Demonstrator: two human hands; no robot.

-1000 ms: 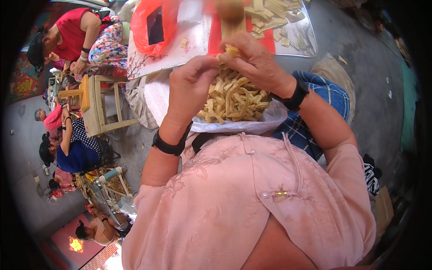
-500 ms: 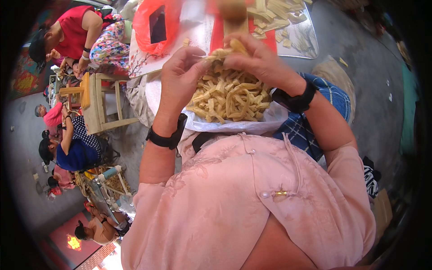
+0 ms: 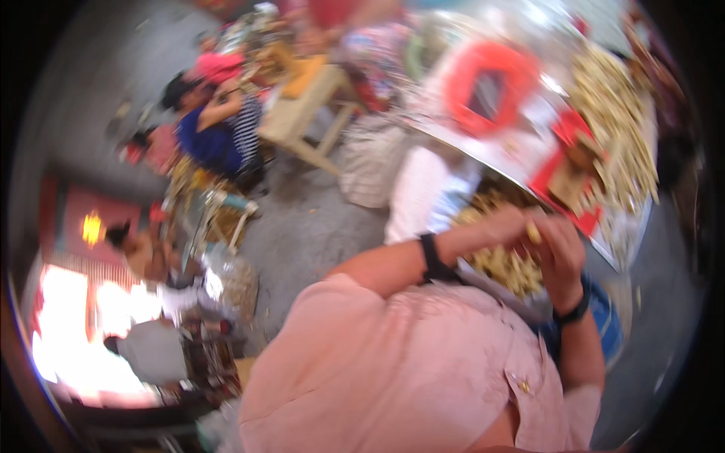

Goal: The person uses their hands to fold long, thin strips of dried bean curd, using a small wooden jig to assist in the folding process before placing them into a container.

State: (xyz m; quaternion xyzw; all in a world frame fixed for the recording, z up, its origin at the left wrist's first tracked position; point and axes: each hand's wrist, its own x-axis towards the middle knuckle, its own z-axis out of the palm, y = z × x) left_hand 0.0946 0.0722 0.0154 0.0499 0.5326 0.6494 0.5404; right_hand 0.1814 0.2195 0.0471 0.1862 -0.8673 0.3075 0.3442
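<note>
My left hand (image 3: 504,226) and my right hand (image 3: 560,245) meet above a pile of pale yellow strips (image 3: 513,273). A short yellow strip (image 3: 534,232) shows at the fingers of my right hand, which are closed on it. The fingers of my left hand are bent in against the right ones; what they pinch is hidden and blurred. The pile lies in a container lined with white plastic (image 3: 529,300), close in front of my body.
Beyond my hands a white table (image 3: 483,156) bears a red plastic bag (image 3: 456,89), a wooden block (image 3: 580,157) on red material and many long yellow strips (image 3: 613,102). Leftward stand a wooden stool (image 3: 311,102) and several seated people, one in blue (image 3: 198,130).
The whole view has swung to the left, so my hands and the table now appear farther right and a bright doorway shows. My hands have stayed together over the pile.
</note>
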